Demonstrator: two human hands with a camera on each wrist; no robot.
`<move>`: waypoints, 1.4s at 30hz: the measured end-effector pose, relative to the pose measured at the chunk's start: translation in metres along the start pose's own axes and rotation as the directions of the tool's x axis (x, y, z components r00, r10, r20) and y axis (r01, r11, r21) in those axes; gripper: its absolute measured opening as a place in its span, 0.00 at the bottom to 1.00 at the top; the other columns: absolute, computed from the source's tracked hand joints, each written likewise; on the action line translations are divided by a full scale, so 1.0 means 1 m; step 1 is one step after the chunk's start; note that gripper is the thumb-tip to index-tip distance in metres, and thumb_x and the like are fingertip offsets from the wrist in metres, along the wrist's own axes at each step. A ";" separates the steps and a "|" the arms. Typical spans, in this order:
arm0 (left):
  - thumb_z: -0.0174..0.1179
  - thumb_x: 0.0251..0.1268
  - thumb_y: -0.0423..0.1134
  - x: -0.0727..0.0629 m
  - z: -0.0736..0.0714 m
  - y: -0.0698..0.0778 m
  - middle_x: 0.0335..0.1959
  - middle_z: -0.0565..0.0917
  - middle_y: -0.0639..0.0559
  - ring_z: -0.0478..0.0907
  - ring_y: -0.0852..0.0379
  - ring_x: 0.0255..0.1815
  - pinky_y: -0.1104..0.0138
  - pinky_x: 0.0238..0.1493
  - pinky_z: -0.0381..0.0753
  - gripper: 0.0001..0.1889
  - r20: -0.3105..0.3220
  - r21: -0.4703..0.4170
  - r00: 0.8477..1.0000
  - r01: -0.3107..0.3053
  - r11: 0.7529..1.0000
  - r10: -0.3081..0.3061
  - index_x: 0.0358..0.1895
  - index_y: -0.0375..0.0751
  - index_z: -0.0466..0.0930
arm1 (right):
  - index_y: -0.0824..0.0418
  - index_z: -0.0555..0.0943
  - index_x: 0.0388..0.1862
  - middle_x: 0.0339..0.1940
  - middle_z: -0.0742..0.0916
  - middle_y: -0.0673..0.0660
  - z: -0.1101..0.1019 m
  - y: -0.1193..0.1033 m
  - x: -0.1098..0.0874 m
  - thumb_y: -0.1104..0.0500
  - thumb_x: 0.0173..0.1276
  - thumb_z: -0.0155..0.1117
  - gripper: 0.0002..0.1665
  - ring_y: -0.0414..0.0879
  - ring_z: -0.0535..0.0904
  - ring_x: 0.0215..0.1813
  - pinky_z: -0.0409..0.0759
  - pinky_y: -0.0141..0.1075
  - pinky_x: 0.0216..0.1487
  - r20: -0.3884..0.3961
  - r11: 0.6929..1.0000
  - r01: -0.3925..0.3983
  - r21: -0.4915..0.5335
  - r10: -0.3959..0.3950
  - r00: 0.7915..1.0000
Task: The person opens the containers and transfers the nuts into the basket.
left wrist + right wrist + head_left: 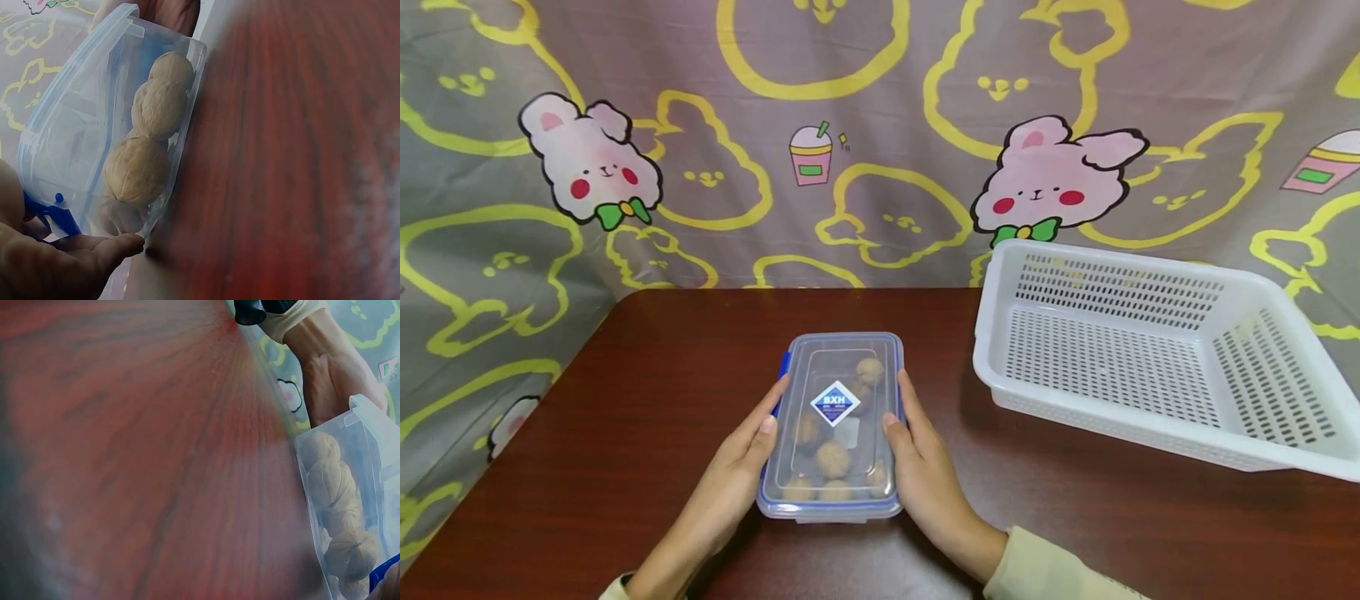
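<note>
A clear plastic food container [838, 354] with a blue seal and a white-and-blue diamond label on its lid is between my two hands, lid on. Several walnuts [137, 172] show through its walls. My left hand [726, 479] grips the left side, thumb by the lid's edge and fingers along the wall near a blue latch [59, 215]. On the opposite side my right hand [928, 479] holds the container, its thumb on the lid's rim. Whether the container's base touches the table cannot be told.
A white perforated plastic basket [1075, 404] stands to the right on the dark reddish-brown table [647, 408]. Behind the table hangs a grey cloth [880, 133] printed with yellow outlines and rabbit faces.
</note>
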State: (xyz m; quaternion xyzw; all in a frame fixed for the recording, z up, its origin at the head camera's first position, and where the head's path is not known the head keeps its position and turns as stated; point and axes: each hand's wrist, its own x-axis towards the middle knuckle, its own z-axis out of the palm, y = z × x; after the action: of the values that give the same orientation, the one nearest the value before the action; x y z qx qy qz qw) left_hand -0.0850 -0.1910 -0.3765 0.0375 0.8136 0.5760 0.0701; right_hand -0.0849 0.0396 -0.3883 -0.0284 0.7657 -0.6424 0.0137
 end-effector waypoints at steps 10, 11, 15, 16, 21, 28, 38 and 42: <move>0.35 0.90 0.47 0.003 -0.004 -0.002 0.87 0.53 0.49 0.54 0.41 0.84 0.42 0.78 0.58 0.26 -0.015 -0.009 1.000 -0.027 1.000 0.026 0.84 0.67 0.54 | 0.42 0.51 0.88 0.87 0.61 0.54 -0.001 -0.005 0.002 0.53 0.86 0.47 0.37 0.56 0.64 0.81 0.59 0.60 0.81 0.010 1.000 -0.010 0.004 0.010 1.000; 0.35 0.90 0.46 0.003 -0.004 -0.002 0.87 0.52 0.50 0.52 0.41 0.84 0.42 0.78 0.57 0.26 -0.014 -0.018 1.000 -0.019 1.000 0.019 0.84 0.68 0.54 | 0.42 0.51 0.88 0.87 0.61 0.55 -0.001 -0.005 0.002 0.53 0.86 0.47 0.37 0.56 0.64 0.81 0.59 0.60 0.81 0.009 1.000 -0.008 0.002 0.008 1.000; 0.33 0.90 0.46 0.004 -0.004 -0.002 0.88 0.50 0.54 0.48 0.43 0.86 0.41 0.80 0.54 0.26 -0.009 -0.038 1.000 -0.003 0.999 0.003 0.84 0.71 0.53 | 0.42 0.51 0.88 0.87 0.61 0.55 -0.003 -0.007 0.002 0.53 0.86 0.47 0.37 0.56 0.63 0.82 0.58 0.60 0.81 0.012 1.000 0.002 -0.005 -0.002 1.000; 0.33 0.90 0.46 0.004 -0.004 -0.001 0.87 0.50 0.54 0.48 0.43 0.86 0.41 0.80 0.54 0.26 -0.012 -0.039 1.000 -0.004 0.999 0.004 0.84 0.72 0.54 | 0.42 0.51 0.88 0.87 0.61 0.55 -0.003 -0.007 0.002 0.53 0.86 0.47 0.37 0.56 0.64 0.81 0.58 0.60 0.81 0.014 1.000 0.004 -0.005 -0.004 1.000; 0.34 0.90 0.47 0.004 -0.003 0.000 0.87 0.52 0.52 0.50 0.43 0.85 0.42 0.80 0.54 0.26 -0.016 -0.046 1.000 0.008 0.999 -0.009 0.83 0.72 0.55 | 0.41 0.50 0.88 0.87 0.61 0.55 -0.004 -0.007 0.001 0.54 0.86 0.47 0.37 0.56 0.67 0.79 0.61 0.60 0.80 0.024 1.000 -0.009 -0.009 0.009 1.000; 0.38 0.89 0.45 0.004 -0.003 -0.005 0.86 0.58 0.47 0.55 0.42 0.83 0.40 0.80 0.56 0.26 -0.050 0.014 0.999 0.005 1.000 -0.005 0.83 0.64 0.59 | 0.43 0.51 0.88 0.87 0.62 0.56 -0.007 -0.005 -0.001 0.53 0.85 0.48 0.37 0.56 0.65 0.81 0.60 0.60 0.80 0.016 1.000 -0.015 -0.026 0.016 1.000; 0.44 0.87 0.48 0.003 -0.010 -0.004 0.81 0.66 0.40 0.60 0.39 0.82 0.38 0.80 0.56 0.26 -0.103 0.129 0.993 0.073 0.989 -0.060 0.82 0.54 0.63 | 0.48 0.55 0.87 0.82 0.70 0.65 -0.009 -0.003 0.001 0.55 0.84 0.53 0.38 0.54 0.83 0.63 0.84 0.49 0.61 0.026 1.000 -0.006 0.028 0.005 1.000; 0.45 0.87 0.49 0.003 -0.009 -0.002 0.79 0.71 0.42 0.67 0.42 0.78 0.41 0.79 0.61 0.25 -0.120 0.124 0.990 0.087 0.988 -0.072 0.81 0.54 0.66 | 0.53 0.58 0.86 0.81 0.70 0.65 -0.011 -0.003 0.004 0.58 0.82 0.56 0.38 0.56 0.80 0.69 0.82 0.47 0.65 0.013 0.998 0.018 0.055 -0.019 1.000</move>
State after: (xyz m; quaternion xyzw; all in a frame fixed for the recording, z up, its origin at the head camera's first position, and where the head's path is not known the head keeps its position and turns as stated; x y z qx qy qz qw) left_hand -0.0897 -0.1995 -0.3761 -0.0238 0.8526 0.5203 0.0434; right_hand -0.0899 0.0496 -0.3837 -0.0394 0.7473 -0.6632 0.0139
